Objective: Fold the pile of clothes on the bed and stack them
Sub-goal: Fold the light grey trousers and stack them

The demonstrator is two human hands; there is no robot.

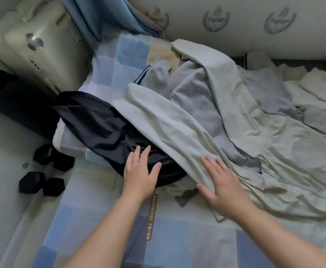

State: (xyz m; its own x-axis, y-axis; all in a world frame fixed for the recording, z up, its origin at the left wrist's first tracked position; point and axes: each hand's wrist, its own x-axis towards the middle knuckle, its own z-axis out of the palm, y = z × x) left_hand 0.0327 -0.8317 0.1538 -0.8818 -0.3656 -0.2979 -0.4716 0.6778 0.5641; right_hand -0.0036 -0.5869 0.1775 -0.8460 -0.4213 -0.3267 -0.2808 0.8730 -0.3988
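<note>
1. The pile of clothes [206, 113] lies loose across the middle and far right of the bed, spread over the blue-and-cream checked cotton bedsheet [177, 242]. None of it looks folded.
2. The left hand [141, 171] rests flat on a smooth dark navy garment [100, 120] at the pile's near left edge. Its fingers are straight and slightly spread, and it pinches nothing.
3. The right hand [222, 182] lies palm down on a long pale greenish-cream garment [168, 120]. Its fingers are fanned out and press the cloth without gripping it.
4. The pale garment drapes over the navy one. A soft grey knit garment with navy stripes at its hem [193, 93] lies rumpled behind them.
5. More pale cloth [313, 88] sits at the far right. Whether any of it is folded cannot be told.
6. Judged from this, the task is at its very beginning. No tidy stack shows, and every garment has yet to be pulled free, flattened, folded and stacked.
7. Off the bed to the left are black hexagonal dumbbells [42, 184] on the floor, a cream hard-shell suitcase [36, 41] and a blue curtain [92, 20].
</note>
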